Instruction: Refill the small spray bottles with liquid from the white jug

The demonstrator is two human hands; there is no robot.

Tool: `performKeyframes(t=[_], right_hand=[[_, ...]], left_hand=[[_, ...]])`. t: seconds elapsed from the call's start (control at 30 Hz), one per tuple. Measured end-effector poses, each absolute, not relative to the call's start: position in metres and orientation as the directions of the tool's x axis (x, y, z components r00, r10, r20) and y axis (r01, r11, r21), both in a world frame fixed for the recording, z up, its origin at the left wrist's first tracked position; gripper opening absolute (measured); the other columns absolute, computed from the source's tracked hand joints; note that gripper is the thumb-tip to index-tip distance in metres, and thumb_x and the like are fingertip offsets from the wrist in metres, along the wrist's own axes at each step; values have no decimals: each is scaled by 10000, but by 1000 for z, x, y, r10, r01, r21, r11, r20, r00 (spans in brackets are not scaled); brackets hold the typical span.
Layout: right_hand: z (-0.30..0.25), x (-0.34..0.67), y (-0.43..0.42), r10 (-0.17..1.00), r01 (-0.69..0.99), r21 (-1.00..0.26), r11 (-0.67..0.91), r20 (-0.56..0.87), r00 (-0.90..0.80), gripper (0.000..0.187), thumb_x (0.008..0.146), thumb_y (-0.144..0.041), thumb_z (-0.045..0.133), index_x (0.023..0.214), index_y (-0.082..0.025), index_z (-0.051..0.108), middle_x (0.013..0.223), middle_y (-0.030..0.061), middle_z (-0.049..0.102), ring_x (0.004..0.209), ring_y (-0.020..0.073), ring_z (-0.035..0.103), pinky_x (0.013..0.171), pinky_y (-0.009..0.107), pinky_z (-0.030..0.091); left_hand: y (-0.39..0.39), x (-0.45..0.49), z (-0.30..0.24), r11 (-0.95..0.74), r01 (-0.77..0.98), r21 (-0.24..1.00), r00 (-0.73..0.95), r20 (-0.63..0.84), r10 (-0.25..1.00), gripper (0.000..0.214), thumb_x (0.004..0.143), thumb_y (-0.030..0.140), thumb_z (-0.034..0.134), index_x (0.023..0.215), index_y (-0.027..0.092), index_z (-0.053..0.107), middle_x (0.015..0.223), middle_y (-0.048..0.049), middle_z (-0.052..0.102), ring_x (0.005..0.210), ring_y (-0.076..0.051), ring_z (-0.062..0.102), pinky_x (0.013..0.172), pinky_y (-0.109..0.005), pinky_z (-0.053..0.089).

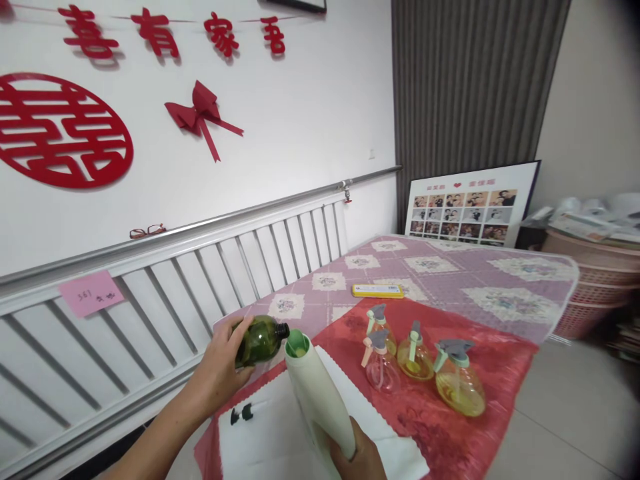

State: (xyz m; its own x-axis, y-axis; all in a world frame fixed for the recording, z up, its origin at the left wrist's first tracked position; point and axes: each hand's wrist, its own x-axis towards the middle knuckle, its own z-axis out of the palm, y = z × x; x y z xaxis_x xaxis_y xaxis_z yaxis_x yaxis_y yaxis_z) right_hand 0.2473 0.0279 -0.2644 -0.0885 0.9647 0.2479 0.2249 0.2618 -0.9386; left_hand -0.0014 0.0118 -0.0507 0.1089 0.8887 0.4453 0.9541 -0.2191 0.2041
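My left hand (223,367) grips a small dark green bottle (260,340), tilted on its side with its open black neck pointing right. My right hand (357,460) is wrapped round the base of a tall white bottle (320,400) with a green opening (299,345), held up so its mouth sits just beside the green bottle's neck. Both are held above a white paper sheet (265,433) on the red cloth (450,400). Three pear-shaped spray bottles stand to the right: a clear pink one (381,367), a yellow one (414,357) and a larger yellow one (457,383).
A yellow flat box (377,291) lies further back on the purple patterned tablecloth (450,273). A white slatted radiator (150,293) runs along the left wall, with glasses (147,231) and a pink note (90,292) on it. A framed photo collage (470,207) and pink baskets (595,287) stand at the back right.
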Motion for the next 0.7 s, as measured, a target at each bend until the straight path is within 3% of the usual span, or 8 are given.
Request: performKeyframes(t=[0.7], right_hand=[[-267, 248, 29, 955, 213, -931, 296, 281, -96, 293, 694, -258, 583, 952, -183, 699, 875, 79, 774, 796, 252, 722, 721, 289, 559]], left_hand=[[21, -2, -46, -216, 973, -85, 230, 475, 849, 772, 727, 137, 569, 1422, 302, 274, 1364, -122, 393, 1236, -322, 422, 998, -541, 412]])
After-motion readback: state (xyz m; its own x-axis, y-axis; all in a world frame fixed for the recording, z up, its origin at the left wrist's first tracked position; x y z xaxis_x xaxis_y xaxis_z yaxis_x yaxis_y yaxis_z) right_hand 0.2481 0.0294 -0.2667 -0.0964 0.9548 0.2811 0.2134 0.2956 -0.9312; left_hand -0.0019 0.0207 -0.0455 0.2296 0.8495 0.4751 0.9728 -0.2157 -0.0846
